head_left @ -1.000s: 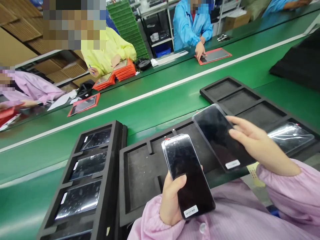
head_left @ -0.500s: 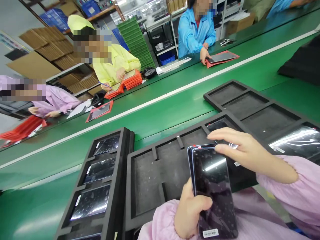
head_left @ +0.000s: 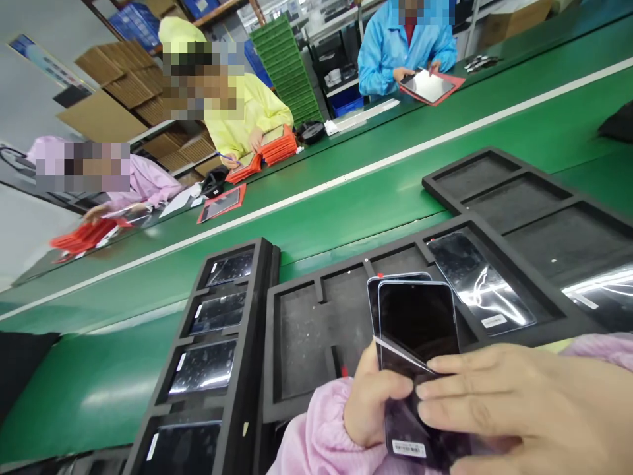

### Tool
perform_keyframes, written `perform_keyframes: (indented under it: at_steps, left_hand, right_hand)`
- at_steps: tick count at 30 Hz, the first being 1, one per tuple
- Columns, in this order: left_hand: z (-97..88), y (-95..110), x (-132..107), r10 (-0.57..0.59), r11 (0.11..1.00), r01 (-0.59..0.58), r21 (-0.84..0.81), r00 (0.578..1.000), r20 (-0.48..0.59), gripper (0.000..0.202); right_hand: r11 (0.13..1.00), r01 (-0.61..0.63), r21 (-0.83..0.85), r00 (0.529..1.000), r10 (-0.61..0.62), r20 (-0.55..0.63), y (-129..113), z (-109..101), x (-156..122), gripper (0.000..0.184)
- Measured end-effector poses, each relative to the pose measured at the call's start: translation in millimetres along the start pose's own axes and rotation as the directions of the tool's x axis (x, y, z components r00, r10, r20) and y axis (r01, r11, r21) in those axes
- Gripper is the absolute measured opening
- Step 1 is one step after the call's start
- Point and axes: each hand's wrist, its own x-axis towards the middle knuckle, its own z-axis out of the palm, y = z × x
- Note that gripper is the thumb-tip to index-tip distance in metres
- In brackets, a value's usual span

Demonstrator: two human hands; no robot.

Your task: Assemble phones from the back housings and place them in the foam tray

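1. Peeling or laying film [head_left: 401, 354] on the upper phone [head_left: 418, 316] appears to be the step; which, cannot tell.
2. Left hand [head_left: 370, 399] grips upper phone and lower phone [head_left: 373, 307] together, thumb on the upper, above the tray's [head_left: 301, 349] near edge.
3. Right hand [head_left: 509, 402] lies on the film, fingers close together; whether they pinch it, cannot tell.
4. Next move likely calls for firm left grip, even right-hand motion.

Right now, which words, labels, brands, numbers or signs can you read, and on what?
Nothing is readable.
Label on the upper phone in the left hand: barcode-like, too small.
Label on the phone in the middle tray: too small.
Labels on phones in the left tray: too small.
Label on the phone in the right tray: blurred.
Wall sign: blurred.
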Motion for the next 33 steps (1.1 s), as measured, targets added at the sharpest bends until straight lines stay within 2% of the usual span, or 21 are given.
perform_keyframes:
  at_steps: [2,3,4,6,9,11,13,15,16,17,19,20,21,22,23,25,27,28,29,31,33]
  left_hand:
    - [2.4,2.1,1.1,0.074,0.996,-0.072,0.059,0.997,-0.035,0.018]
    - [4.1,2.7,1.9,0.091,0.995,-0.088,0.047,0.994,-0.053,0.018]
    - [5.9,3.0,2.9,0.093,0.996,-0.092,0.009,0.993,-0.071,0.021]
    - [8.5,2.6,5.2,0.075,0.992,-0.083,-0.097,0.994,-0.085,0.029]
    - [8.6,0.5,8.0,0.072,0.983,-0.092,-0.158,0.989,-0.130,0.030]
    - [6.8,-1.1,8.4,0.053,0.983,-0.084,-0.165,0.982,-0.184,0.025]
    - [5.0,-2.7,7.9,-0.003,0.985,-0.035,-0.167,0.975,-0.222,0.023]
    - [3.7,-4.3,7.2,-0.008,0.983,-0.040,-0.179,0.967,-0.256,0.025]
    - [3.3,-5.2,6.8,0.021,0.980,-0.074,-0.183,0.961,-0.275,0.027]
    - [2.9,-6.1,6.4,0.061,0.976,-0.117,-0.184,0.956,-0.287,0.030]
    - [1.6,-7.3,5.3,0.131,0.968,-0.186,-0.169,0.948,-0.289,0.037]
    - [0.5,-7.1,4.4,0.145,0.969,-0.194,-0.153,0.948,-0.282,0.039]
    - [-0.9,-6.4,3.1,0.156,0.971,-0.200,-0.134,0.946,-0.285,0.040]
    - [-2.8,-4.8,1.4,0.157,0.973,-0.199,-0.115,0.941,-0.299,0.040]
    - [-5.0,-2.6,-0.7,0.155,0.976,-0.196,-0.099,0.934,-0.323,0.039]
    - [-9.9,3.0,-5.8,0.146,0.978,-0.190,-0.085,0.917,-0.371,0.036]
    - [-14.4,7.9,-11.1,0.128,0.982,-0.171,-0.077,0.911,-0.392,0.033]
    - [-15.9,9.3,-13.2,0.117,0.985,-0.156,-0.071,0.913,-0.391,0.032]
    - [-16.9,9.6,-14.8,0.106,0.988,-0.141,-0.065,0.916,-0.387,0.031]
    - [-17.1,7.3,-16.0,0.073,0.993,-0.103,-0.064,0.930,-0.359,0.031]
    - [-15.2,2.6,-14.7,0.037,0.996,-0.062,-0.071,0.950,-0.309,0.031]
  right_hand:
    - [0.988,0.157,0.004,0.982,-0.156,0.104,11.1,-0.8,7.8,0.047]
    - [0.986,0.165,-0.017,0.980,-0.162,0.115,17.5,0.0,9.5,0.050]
    - [0.991,0.123,-0.056,0.988,-0.118,0.095,23.5,1.8,9.6,0.050]
    - [0.989,0.020,-0.148,1.000,-0.018,0.013,33.4,7.5,7.1,0.037]
    - [0.967,-0.131,-0.218,0.989,0.114,-0.091,41.3,19.7,4.0,0.024]
    - [0.946,-0.240,-0.219,0.965,0.207,-0.164,42.3,28.7,4.5,0.026]
    - [0.918,-0.352,-0.182,0.915,0.297,-0.273,40.6,37.4,5.8,0.025]
    - [0.873,-0.486,-0.043,0.819,0.438,-0.370,37.0,44.7,6.3,0.021]
    - [0.821,-0.566,0.074,0.752,0.550,-0.362,34.9,47.3,6.2,0.022]
    - [0.736,-0.647,0.201,0.682,0.676,-0.280,32.9,49.1,5.9,0.025]
    - [0.486,-0.780,0.395,0.542,0.840,0.037,31.3,49.1,5.5,0.034]
    - [0.361,-0.822,0.441,0.479,0.856,0.192,32.3,47.0,5.1,0.037]
    - [0.264,-0.847,0.462,0.428,0.854,0.295,34.9,43.5,4.5,0.039]
    - [0.199,-0.858,0.474,0.385,0.859,0.336,39.2,39.0,3.5,0.041]
    - [0.161,-0.860,0.484,0.342,0.887,0.312,44.9,33.8,1.8,0.043]
    - [0.143,-0.875,0.462,0.242,0.957,0.162,59.0,24.4,-3.7,0.046]
    - [0.154,-0.905,0.396,0.181,0.983,0.033,73.1,21.0,-11.5,0.045]
    - [0.158,-0.917,0.367,0.180,0.983,0.028,79.0,22.5,-15.6,0.043]
    - [0.172,-0.926,0.337,0.204,0.977,0.063,83.7,25.9,-19.4,0.040]
    - [0.236,-0.930,0.281,0.288,0.943,0.164,89.1,35.7,-25.0,0.036]
    - [0.322,-0.919,0.228,0.362,0.918,0.163,89.3,44.0,-25.9,0.036]
